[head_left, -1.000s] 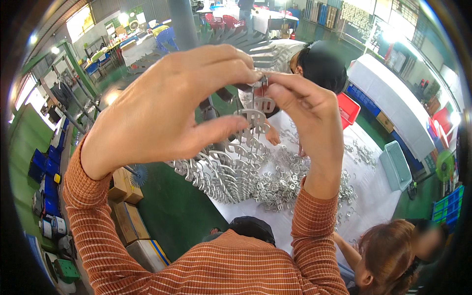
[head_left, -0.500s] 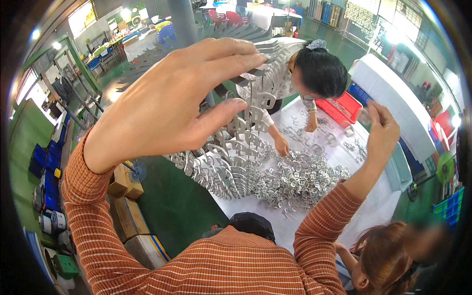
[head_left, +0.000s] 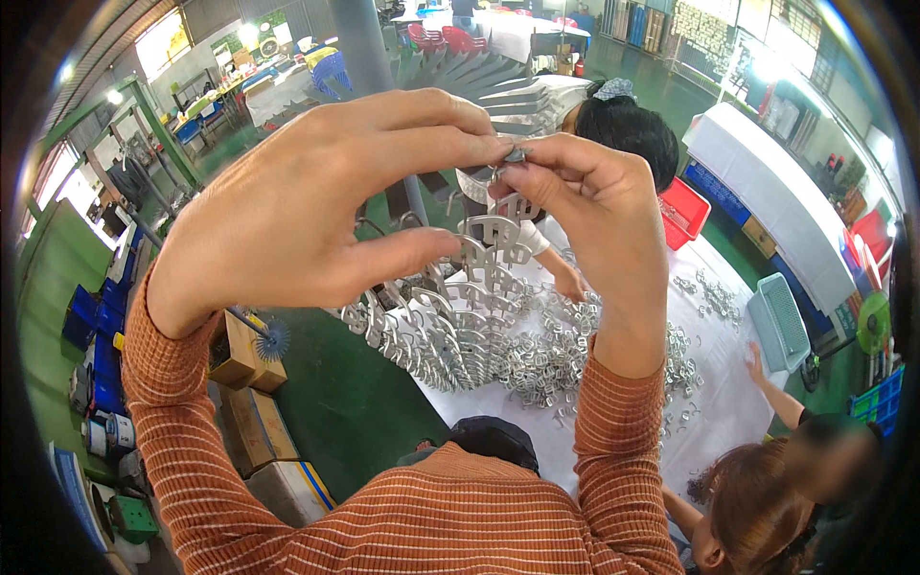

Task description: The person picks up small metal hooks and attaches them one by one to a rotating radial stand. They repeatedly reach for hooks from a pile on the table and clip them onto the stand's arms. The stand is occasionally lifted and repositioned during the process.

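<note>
My right hand [head_left: 599,206] pinches a small metal piece [head_left: 517,153] between thumb and fingertips, at the top of a rack of hanging parts. Its shape is mostly hidden by the fingers. My left hand [head_left: 316,192] arches over the same spot, fingers stretched out and thumb apart, with its fingertips close to or touching that piece. Beneath both hands, flat silvery buckle-like parts [head_left: 492,230] hang in dense rows. Lower down, a heap of similar small metal buckles [head_left: 551,359] lies on the white-covered table [head_left: 714,407].
Across the table a co-worker's hand [head_left: 569,284] reaches into the heap. Another person's hand [head_left: 756,364] is at the right, by a light teal basket [head_left: 778,321]. A red tray [head_left: 682,213] stands at the far edge. A grey post [head_left: 359,48] rises behind my left hand; cardboard boxes [head_left: 259,426] sit at left.
My right hand has come in from the right, with the small metal piece, to my left fingertips. My left hand has shifted slightly. The red tray's small parts are no longer visible.
</note>
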`<act>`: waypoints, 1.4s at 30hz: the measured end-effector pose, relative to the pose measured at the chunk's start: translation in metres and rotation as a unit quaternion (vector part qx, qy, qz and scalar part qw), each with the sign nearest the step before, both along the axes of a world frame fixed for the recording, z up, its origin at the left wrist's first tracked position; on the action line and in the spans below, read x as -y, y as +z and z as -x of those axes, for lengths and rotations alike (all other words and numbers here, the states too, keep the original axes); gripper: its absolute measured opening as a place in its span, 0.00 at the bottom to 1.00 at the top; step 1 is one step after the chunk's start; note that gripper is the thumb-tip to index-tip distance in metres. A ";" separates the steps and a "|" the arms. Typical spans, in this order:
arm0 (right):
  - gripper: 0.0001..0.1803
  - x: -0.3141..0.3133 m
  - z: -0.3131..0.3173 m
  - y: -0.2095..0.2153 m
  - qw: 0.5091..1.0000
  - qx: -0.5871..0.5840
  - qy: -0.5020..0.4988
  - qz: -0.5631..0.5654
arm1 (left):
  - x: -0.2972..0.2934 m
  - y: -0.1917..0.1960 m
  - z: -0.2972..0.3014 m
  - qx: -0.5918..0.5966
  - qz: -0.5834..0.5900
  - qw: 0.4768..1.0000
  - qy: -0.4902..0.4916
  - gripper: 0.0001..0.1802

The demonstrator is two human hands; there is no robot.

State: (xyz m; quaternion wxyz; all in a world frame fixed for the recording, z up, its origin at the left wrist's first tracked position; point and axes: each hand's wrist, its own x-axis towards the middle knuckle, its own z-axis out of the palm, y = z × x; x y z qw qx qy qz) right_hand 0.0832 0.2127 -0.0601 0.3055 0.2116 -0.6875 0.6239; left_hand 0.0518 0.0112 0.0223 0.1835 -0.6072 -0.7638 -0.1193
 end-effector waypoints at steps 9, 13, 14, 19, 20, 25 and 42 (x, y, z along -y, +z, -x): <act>0.09 -0.075 -0.031 -0.020 0.932 0.020 -0.363 -0.012 | 0.004 -0.013 -0.001 -0.055 -0.016 0.997 0.046 0.28; 0.11 -0.157 -0.054 -0.049 0.721 0.109 -0.651 -0.213 | -0.001 -0.014 0.001 -0.075 -0.069 0.993 0.066 0.26; 0.12 -0.168 -0.058 -0.056 0.634 0.125 -0.709 -0.282 | -0.004 -0.012 0.001 -0.071 -0.088 0.992 0.062 0.26; 0.10 -0.100 -0.034 -0.045 0.658 0.158 -0.621 -0.395 | -0.002 -0.009 0.005 -0.055 -0.043 0.995 0.068 0.25; 0.09 -0.092 -0.027 -0.040 0.685 0.208 -0.578 -0.392 | -0.001 -0.009 0.006 -0.054 -0.033 0.995 0.072 0.25; 0.11 -0.141 -0.013 -0.070 0.641 0.364 -0.536 -0.411 | 0.001 -0.005 0.001 -0.058 -0.010 0.998 0.029 0.27; 0.07 -0.009 0.004 0.000 0.996 -0.021 -0.086 0.014 | -0.001 -0.006 0.010 -0.051 0.025 0.998 -0.001 0.27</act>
